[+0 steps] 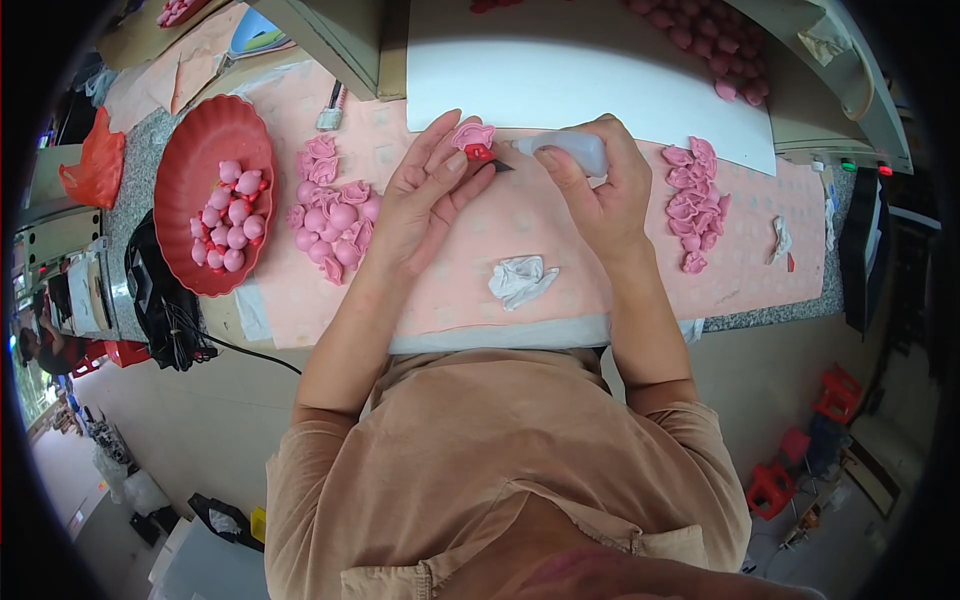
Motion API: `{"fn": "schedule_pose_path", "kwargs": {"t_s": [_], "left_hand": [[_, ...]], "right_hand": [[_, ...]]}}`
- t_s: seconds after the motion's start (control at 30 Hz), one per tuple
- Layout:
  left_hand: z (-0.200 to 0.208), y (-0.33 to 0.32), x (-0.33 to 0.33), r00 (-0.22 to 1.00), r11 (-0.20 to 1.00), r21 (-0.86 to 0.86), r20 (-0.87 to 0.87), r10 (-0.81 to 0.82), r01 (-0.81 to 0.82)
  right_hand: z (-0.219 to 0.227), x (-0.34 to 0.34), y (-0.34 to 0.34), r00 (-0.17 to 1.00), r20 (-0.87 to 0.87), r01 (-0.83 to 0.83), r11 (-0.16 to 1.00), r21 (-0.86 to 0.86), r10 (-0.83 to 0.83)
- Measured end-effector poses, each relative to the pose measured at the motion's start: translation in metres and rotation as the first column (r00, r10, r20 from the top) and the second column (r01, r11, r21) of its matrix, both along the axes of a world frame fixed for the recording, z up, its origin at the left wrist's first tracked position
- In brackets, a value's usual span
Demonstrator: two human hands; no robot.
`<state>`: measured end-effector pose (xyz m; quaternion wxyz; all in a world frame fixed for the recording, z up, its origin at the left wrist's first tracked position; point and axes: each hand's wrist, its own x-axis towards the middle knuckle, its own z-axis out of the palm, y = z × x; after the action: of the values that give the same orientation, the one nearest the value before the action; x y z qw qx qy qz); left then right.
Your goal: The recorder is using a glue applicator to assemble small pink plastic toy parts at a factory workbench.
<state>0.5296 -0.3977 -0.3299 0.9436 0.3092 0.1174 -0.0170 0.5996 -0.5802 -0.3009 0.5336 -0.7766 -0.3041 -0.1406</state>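
My left hand (430, 195) pinches a small pink ruffled piece with a red part (477, 140) between thumb and fingers, above the table. In my right hand (615, 190) is a translucent white squeeze bottle (585, 152), tilted on its side, its nozzle pointing left close to the red part. Whether the nozzle touches the part I cannot tell. Beside my left wrist lies a pile of pink balls and ruffled pieces (335, 220). Several more pink ruffled pieces (697, 195) form a heap to the right of my right hand.
A red scalloped bowl (178, 225) at the left holds pink balls with red parts. Crumpled white tissue (522, 281) lies between my forearms. White paper (480, 75) covers the shelf space ahead, where more pink balls (715, 50) sit. A brush (330, 112) lies near the shelf's left side.
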Motion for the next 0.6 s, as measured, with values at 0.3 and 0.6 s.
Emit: {"fn": "schedule_pose_path", "kwargs": {"t_s": [0.3,0.6], "left_hand": [[-0.0036,0.0004,0.0010,1.000,1.000,-0.016,0.010,-0.026,0.027],[-0.0032,0.0009,-0.0002,0.999,0.999,-0.015,0.022,-0.037,0.037]], "right_hand": [[0.0028,-0.0014,0.0010,0.995,-0.096,-0.008,0.988,0.152,0.022],[-0.0016,-0.0026,0.0022,0.992,-0.115,-0.050,0.996,0.075,0.058]]}}
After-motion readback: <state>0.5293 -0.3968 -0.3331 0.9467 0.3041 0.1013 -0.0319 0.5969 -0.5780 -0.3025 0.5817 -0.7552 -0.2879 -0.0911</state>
